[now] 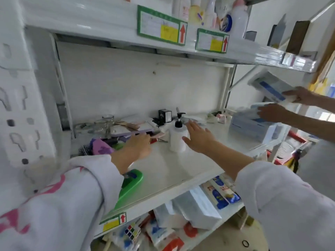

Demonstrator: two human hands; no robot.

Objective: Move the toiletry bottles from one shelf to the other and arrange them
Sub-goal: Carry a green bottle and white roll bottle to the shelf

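Pump bottle (176,137): stands upright on the middle shelf (174,171), about midway along it and nearer the back than the front edge; black pump on top, white body. It looks set down clear of the clutter so it can start a row.
Right hand (198,139): fingers spread and flat, just right of the bottle; the thumb seems to touch its side, though blur leaves that unsure. Nothing is gripped; the open palm probably steadies or nudges the bottle into line.
Left hand (138,148): lies low on the shelf, left of the bottle, at the edge of the clutter (116,136); fingers loosely curled, whether they pinch anything cannot be told. It likely keeps the loose items back from the cleared part.
Upper shelf (112,29): more bottles (210,13) crowd its right part, above the labels (161,26); probably the stock left to move.
Bare shelf: the front and right part of the middle shelf lies open, room for the rest.
Other person: two hands (301,96) at the far right hold flat packs (272,87), apart from this work.
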